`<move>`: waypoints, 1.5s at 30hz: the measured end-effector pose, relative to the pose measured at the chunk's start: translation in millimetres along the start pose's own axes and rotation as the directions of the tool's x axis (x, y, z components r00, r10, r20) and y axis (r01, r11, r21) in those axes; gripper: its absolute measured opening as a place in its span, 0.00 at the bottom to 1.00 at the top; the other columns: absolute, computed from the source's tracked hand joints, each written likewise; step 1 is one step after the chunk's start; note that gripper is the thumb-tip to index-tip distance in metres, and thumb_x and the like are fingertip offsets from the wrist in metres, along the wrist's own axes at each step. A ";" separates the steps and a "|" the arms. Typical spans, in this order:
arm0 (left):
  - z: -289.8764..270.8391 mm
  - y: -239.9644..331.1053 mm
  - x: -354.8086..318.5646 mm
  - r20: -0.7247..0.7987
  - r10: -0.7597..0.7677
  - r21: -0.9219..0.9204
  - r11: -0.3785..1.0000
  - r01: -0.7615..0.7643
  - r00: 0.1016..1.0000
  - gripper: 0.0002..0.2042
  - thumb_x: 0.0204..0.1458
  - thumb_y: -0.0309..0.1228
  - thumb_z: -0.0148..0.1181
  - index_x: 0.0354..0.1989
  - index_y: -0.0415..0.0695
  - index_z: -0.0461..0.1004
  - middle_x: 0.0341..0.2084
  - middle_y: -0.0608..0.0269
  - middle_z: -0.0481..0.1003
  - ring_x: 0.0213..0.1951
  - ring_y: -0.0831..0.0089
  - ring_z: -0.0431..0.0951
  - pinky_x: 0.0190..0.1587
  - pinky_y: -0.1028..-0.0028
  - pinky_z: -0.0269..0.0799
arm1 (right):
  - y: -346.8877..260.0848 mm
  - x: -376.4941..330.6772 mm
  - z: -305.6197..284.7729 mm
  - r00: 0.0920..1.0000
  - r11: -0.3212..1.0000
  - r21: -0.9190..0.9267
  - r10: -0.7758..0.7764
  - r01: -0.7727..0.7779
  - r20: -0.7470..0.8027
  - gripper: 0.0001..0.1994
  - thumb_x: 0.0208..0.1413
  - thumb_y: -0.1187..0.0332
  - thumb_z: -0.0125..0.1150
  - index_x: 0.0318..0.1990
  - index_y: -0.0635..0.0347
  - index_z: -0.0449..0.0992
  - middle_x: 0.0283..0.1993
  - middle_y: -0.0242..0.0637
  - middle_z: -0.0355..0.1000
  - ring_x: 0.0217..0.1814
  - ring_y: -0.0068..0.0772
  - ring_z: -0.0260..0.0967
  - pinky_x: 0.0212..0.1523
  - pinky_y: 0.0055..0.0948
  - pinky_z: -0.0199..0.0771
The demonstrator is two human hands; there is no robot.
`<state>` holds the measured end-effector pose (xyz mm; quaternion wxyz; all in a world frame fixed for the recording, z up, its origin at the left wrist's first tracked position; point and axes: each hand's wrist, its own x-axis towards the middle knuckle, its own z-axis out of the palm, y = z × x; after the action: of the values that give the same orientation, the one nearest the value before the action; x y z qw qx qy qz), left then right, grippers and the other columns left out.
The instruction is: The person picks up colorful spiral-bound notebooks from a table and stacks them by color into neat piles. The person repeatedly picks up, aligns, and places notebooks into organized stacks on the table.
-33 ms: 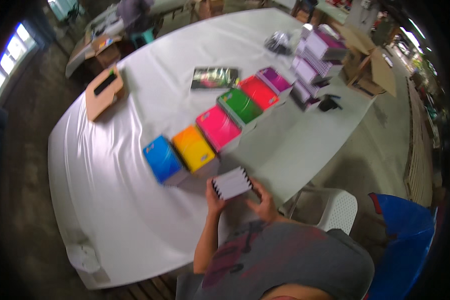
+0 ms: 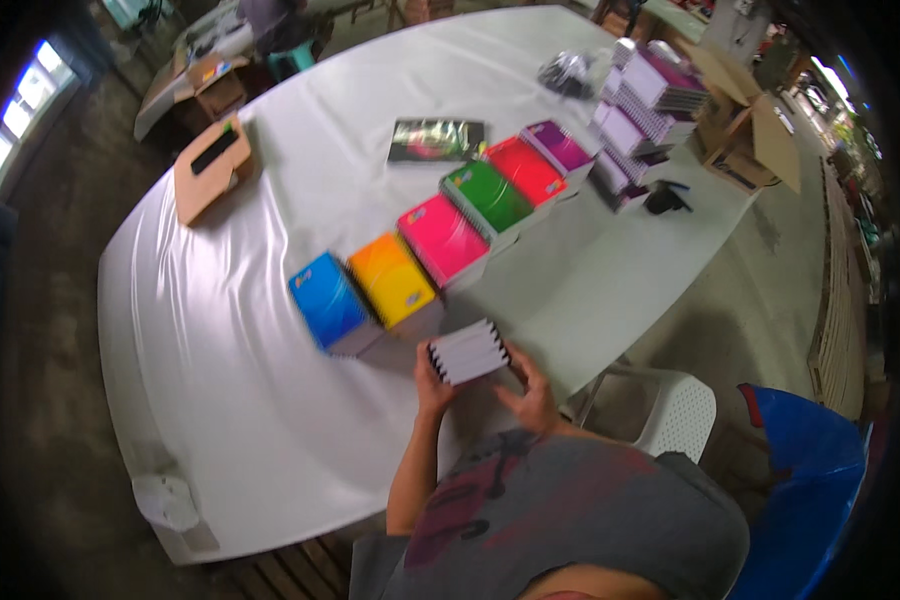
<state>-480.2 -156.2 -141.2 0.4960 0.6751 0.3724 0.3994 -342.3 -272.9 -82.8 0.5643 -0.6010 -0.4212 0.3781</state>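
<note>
I have the left grip (image 2: 432,382) and right grip (image 2: 534,393) grasping a spiral-notebook stack (image 2: 470,352), right of the yellow-covered notebooks (image 2: 392,278) on the counter (image 2: 220,410).

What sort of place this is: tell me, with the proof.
Probably a workshop or packing area: colourful notebook stacks stand in a row on a large, white-covered table, and an open cardboard box shows at the far right.
</note>
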 end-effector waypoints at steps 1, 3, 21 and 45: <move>0.4 -0.3 0.7 -0.006 0.017 -0.001 1.000 -0.017 1.000 0.38 0.23 0.31 0.77 0.45 0.42 0.58 0.36 0.61 0.70 0.40 0.71 0.72 0.44 0.72 0.68 | -3.3 -1.8 2.3 1.000 1.000 0.014 -0.012 0.012 -0.017 0.32 0.46 0.81 0.58 0.60 0.63 0.55 0.60 0.43 0.57 0.64 0.33 0.53 0.62 0.32 0.52; 2.5 -4.8 -1.7 -0.063 -0.012 -0.139 0.990 0.003 0.998 0.37 0.21 0.30 0.78 0.45 0.42 0.61 0.35 0.62 0.71 0.39 0.72 0.73 0.45 0.73 0.68 | -6.5 2.2 5.0 0.998 0.998 0.019 -0.059 0.059 -0.019 0.30 0.45 0.80 0.59 0.59 0.63 0.58 0.60 0.45 0.58 0.63 0.36 0.54 0.61 0.33 0.55; 5.3 1.1 10.0 -0.027 -0.034 -0.171 0.985 0.029 0.999 0.35 0.22 0.25 0.77 0.41 0.42 0.59 0.37 0.60 0.72 0.41 0.71 0.73 0.46 0.72 0.69 | 4.1 41.9 -6.4 0.954 0.955 -0.108 -0.286 0.277 -0.088 0.26 0.30 0.71 0.75 0.38 0.61 0.65 0.48 0.44 0.67 0.53 0.39 0.64 0.53 0.31 0.61; 9.3 62.0 -56.1 -0.232 0.075 0.140 0.989 -0.043 0.970 0.38 0.35 0.25 0.65 0.59 0.43 0.55 0.58 0.50 0.54 0.62 0.57 0.52 0.62 0.63 0.50 | -1.1 81.6 -16.1 0.926 0.976 -0.036 -0.190 0.213 0.328 0.35 0.30 0.74 0.75 0.48 0.58 0.58 0.50 0.42 0.67 0.55 0.35 0.64 0.56 0.34 0.61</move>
<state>-487.8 -224.3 -92.5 0.3897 0.6652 0.4345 0.4656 -298.0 -202.6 -78.8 0.5019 -0.5044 -0.5803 0.3960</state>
